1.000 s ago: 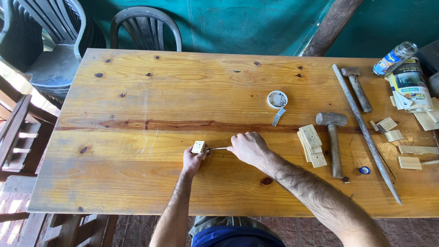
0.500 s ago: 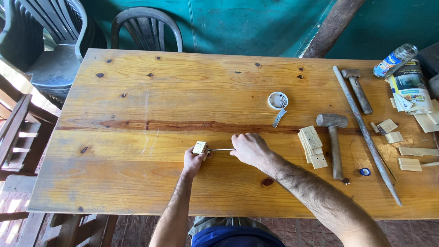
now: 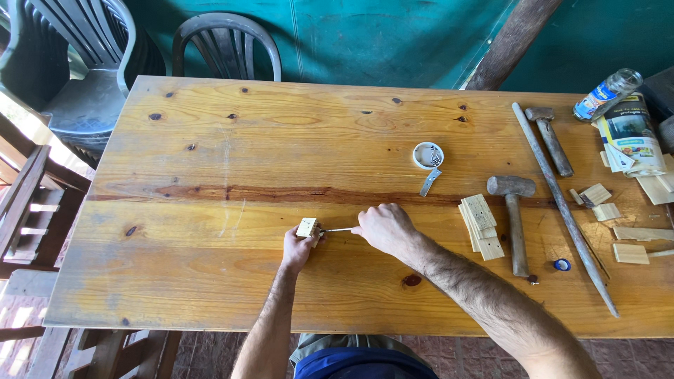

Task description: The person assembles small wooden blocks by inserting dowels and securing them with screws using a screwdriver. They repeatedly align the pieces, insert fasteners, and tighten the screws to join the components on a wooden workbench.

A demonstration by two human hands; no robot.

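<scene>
Currently: left hand (image 3: 298,247) gripping small wooden block (image 3: 307,227) on worktop (image 3: 210,161); right hand (image 3: 385,229) clenching thin metal tool (image 3: 338,229), pressing into block; slipping tip is likely risking steadying fingers

The counter (image 3: 232,147) is a long board of varnished pine with dark knots and 1 reddish stripe along its middle. On it lie a small white round tin (image 3: 427,155) with a metal blade (image 3: 430,182) just beside it, a stack of thin wood pieces (image 3: 481,226), 2 hammers (image 3: 514,217) (image 3: 550,139), a long wooden stick (image 3: 562,203), a blue cap (image 3: 562,264), scattered wood offcuts (image 3: 618,224), a plastic bottle (image 3: 608,94) and a paper package (image 3: 632,137).
</scene>
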